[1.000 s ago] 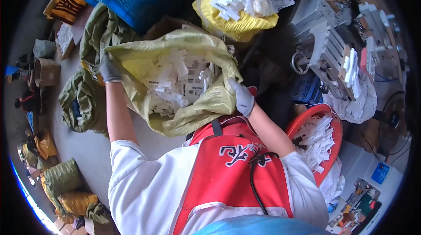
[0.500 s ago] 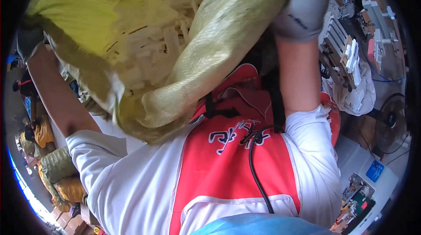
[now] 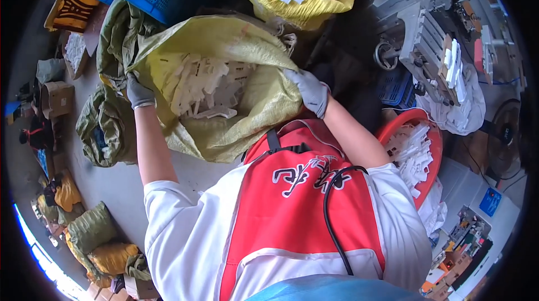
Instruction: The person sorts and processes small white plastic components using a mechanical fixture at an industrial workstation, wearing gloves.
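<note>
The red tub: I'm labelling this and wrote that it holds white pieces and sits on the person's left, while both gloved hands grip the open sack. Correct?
Wrong side: the head view shows the red tub on the person's right. It holds white pieces, and the gloved left hand and right hand grip the open sack.

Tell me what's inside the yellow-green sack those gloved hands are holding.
Loose white pieces show in a pile inside the sack. Whatever lies beneath the top layer is covered.
</note>
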Demonstrator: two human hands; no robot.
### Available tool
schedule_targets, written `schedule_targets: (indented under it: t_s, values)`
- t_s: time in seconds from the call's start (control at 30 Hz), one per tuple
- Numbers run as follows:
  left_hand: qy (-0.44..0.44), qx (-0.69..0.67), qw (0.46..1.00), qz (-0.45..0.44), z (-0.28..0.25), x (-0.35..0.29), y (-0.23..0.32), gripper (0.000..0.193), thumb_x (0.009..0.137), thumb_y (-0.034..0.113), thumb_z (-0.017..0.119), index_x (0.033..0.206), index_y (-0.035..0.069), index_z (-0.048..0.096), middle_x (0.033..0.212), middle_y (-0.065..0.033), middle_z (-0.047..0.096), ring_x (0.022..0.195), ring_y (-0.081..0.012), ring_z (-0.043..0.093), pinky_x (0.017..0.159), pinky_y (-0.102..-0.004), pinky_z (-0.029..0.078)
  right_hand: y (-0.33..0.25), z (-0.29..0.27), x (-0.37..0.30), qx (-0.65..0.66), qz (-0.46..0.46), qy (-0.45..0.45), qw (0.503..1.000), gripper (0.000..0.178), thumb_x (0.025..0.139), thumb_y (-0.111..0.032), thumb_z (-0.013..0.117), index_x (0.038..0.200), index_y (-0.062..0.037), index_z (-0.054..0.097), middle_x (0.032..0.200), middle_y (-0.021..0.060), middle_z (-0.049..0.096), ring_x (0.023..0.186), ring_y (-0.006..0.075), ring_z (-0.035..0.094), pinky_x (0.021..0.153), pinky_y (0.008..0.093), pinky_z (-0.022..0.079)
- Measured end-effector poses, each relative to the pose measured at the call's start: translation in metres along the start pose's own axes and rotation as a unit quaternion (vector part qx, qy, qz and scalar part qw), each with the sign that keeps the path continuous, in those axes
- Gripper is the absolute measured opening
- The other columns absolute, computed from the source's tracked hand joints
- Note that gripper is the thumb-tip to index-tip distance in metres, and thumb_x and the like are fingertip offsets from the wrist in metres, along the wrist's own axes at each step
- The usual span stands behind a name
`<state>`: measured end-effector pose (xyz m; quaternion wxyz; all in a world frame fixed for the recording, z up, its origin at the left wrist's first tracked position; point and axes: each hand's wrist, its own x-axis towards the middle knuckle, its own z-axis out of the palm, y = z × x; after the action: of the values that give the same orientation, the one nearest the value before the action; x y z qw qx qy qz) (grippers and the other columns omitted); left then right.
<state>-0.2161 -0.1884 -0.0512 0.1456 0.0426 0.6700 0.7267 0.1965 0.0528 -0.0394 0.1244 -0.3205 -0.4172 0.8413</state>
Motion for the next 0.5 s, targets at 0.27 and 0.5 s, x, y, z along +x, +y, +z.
schedule_targets:
  t_s: [0.27,0.5]
  values:
    - [0.062,0.516,0.817,0.248,-0.025,0.057,0.104,0.038,0.089,0.028,0.046,0.114,0.001,0.054,0.104,-0.0178,0.062,0.096,-0.0315,0.06,0.08,-0.0367,0.048,-0.053,0.056,0.007,-0.011,-0.169,-0.022,0.985,0.033,0.088,-0.033,0.053,0.103,-0.0056,0.063,0.089,0.0004,0.06,0.078,0.0084,0.053,0.072,0.0246,0.044]
    - [0.073,0.5,0.713,0.486,-0.041,0.066,0.281,0.052,0.065,0.022,0.068,0.111,0.002,0.056,0.1,-0.0159,0.065,0.092,-0.028,0.063,0.08,-0.0319,0.05,-0.187,0.16,-0.065,-0.308,-0.224,-0.275,0.883,0.031,0.087,-0.03,0.059,0.092,0.0007,0.062,0.081,0.005,0.062,0.074,0.011,0.056,0.068,0.0249,0.046]
